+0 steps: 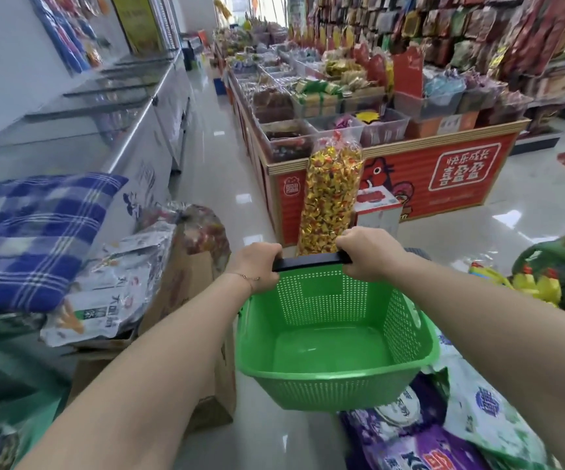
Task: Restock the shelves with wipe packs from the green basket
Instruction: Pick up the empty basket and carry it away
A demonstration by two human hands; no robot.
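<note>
- glossy tiled floor (213, 184) runs ahead of left hand (255, 266) and right hand (366, 256)
- cardboard box (186, 276) on floor just left of left hand, snack packs (111, 293) piled on top
- tall candy bag (332, 198) upright just beyond both hands, against red display island (443, 174)
- purple packs (420, 442) on floor below right hand
- chest freezer (132, 137) well left of left hand, blue plaid cloth (30, 232) on its lid

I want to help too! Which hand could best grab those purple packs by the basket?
Probably the right hand: the purple packs lie just below the right arm. The left hand could hold the green basket by its handle alone.
</note>
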